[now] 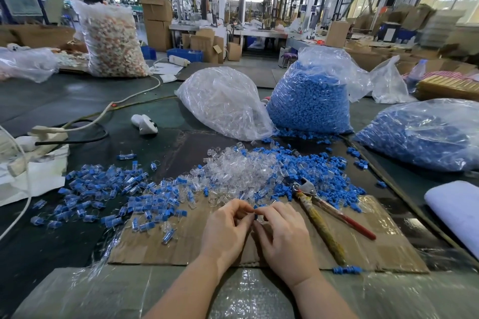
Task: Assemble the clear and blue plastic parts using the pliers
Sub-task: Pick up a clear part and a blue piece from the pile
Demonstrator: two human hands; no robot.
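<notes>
Blue part (255, 206) pinched between the fingertips of both hands, left hand (226, 230) and right hand (283, 233), over the cardboard (368, 246). Clear part likely there too; hard to tell. Judged light, stiff, small, slippery: hold by fingertips. Pliers (321, 211) lie untouched just right.

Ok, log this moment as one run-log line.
stage: fitting parts by hand | left hand: pinching clear part | right hand: pinching blue part | pliers: idle on cardboard, right of hands
</notes>
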